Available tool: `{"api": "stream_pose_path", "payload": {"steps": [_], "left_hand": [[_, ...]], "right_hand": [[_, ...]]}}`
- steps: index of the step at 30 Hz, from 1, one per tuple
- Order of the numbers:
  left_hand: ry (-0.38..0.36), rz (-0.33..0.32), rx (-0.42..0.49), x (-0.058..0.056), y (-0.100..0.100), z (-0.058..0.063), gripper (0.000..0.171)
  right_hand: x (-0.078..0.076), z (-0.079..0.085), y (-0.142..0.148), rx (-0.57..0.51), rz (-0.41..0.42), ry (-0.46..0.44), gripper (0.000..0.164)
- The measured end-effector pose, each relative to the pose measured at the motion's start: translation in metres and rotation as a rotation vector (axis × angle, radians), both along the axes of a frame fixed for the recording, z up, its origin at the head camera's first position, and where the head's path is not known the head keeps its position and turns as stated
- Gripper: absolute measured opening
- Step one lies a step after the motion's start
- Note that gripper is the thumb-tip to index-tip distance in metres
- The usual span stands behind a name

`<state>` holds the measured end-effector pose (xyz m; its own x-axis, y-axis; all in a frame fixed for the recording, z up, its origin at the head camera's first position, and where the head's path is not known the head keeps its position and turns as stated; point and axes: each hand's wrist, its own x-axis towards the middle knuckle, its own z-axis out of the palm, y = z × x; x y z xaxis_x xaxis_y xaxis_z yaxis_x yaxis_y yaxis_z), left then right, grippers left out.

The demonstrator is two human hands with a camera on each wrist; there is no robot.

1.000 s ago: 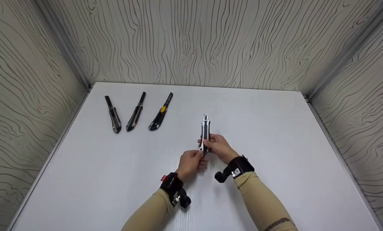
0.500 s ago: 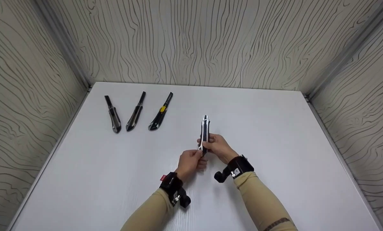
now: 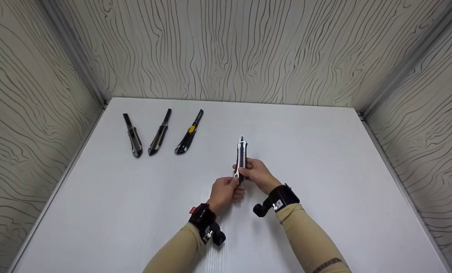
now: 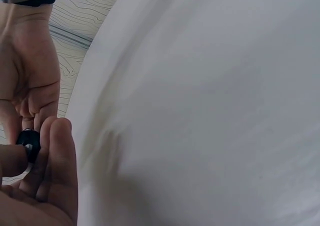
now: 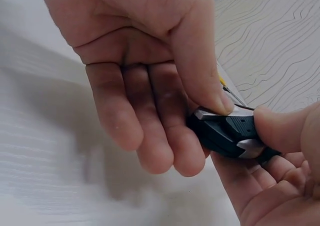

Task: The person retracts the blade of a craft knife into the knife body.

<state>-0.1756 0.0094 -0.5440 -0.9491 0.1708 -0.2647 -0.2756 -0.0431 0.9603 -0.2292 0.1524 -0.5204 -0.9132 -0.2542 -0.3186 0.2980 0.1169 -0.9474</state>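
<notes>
Both hands hold one utility knife (image 3: 241,153), which has a silver front and a dark toothed slot; its short silver tip points to the far side. My left hand (image 3: 225,190) pinches the rear end between thumb and fingers. Just above it, my right hand (image 3: 260,175) grips the lower body with the thumb on top and fingertips showing on the far side. In the right wrist view, the knife's dark butt (image 5: 222,136) has a silver edge under a thumb. Fingers hide most of the knife (image 4: 31,138) in the left wrist view.
To the left on the white table (image 3: 309,151) lie three more utility knives: a grey one (image 3: 135,140), a dark one with brown-grey sides (image 3: 158,138) and a black one with a yellow slider (image 3: 188,136). Their black blades stick out. Wood-patterned walls (image 3: 226,49) enclose the table.
The hands stay in nearly the same place on the knife. The knife has tilted very slightly, and its silver tip looks a little different in outline.
</notes>
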Motion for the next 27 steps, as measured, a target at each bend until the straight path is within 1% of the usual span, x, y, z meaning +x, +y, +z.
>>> {"api": "stream_pose_path", "payload": {"steps": [6,11,15,20,27], "left_hand": [[-0.010,-0.010,0.038,-0.002,0.002,-0.003,0.037],[-0.004,-0.005,0.038,-0.001,0.005,-0.003,0.036],[-0.001,-0.003,0.060,0.000,0.008,-0.004,0.035],[-0.011,-0.021,0.067,0.000,0.012,-0.003,0.035],[-0.023,-0.051,0.063,-0.003,0.022,-0.002,0.034]], "right_hand": [[0.003,0.000,0.004,0.012,-0.005,0.038,0.038],[0.003,-0.001,0.006,0.042,-0.015,0.083,0.034],[0.003,-0.001,0.009,0.067,-0.035,0.090,0.034],[0.003,-0.002,0.014,0.104,-0.059,0.094,0.039],[0.005,0.001,0.024,0.191,-0.089,0.121,0.040]]}}
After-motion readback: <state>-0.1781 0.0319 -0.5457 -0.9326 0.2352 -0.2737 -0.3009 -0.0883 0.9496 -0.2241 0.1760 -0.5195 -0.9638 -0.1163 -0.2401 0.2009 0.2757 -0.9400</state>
